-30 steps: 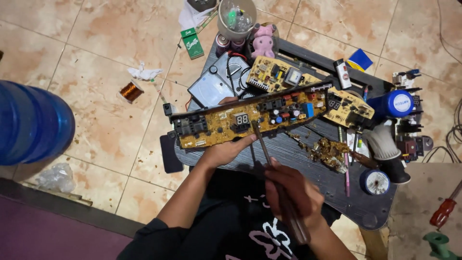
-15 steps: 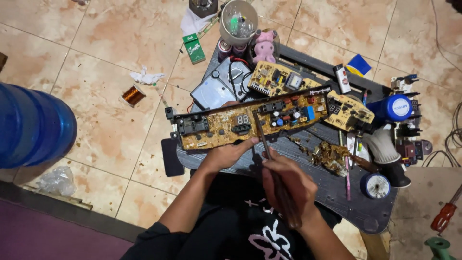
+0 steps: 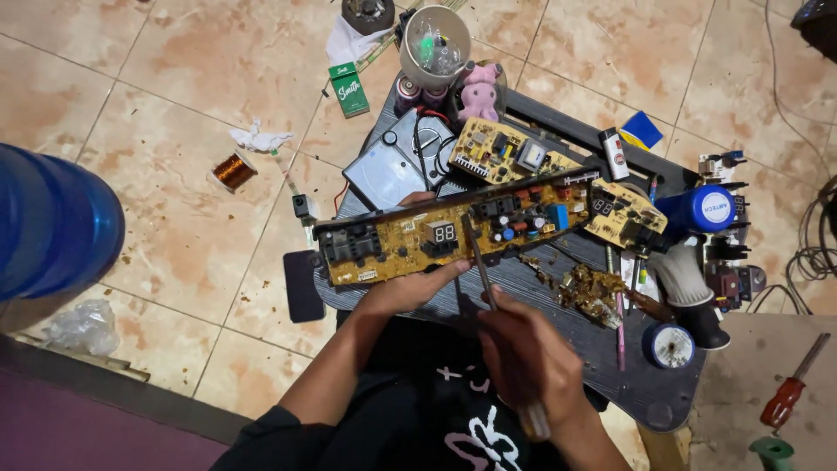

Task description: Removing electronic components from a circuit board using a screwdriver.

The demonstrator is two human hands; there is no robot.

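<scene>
The right hand (image 3: 523, 353) is closed around a thin probe tool (image 3: 479, 262), its tip meeting the long yellow circuit board (image 3: 453, 235). The left hand (image 3: 410, 288) grips the board's near edge, tilting it face-up over the dark worktable (image 3: 645, 392) for access; a second circuit board (image 3: 506, 153) lies behind.

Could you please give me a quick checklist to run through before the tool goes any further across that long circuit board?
1. Left hand steadies the long circuit board by its near edge: ok.
2. Right hand grips the tool firmly: ok.
3. Tool tip rests on the intended spot beside the small display: cannot tell, too small.
4. Board fully supported by the dark table: not ok, its left end overhangs the floor.
5. Debris pile kept off the board: ok, it lies apart on the table.
</scene>
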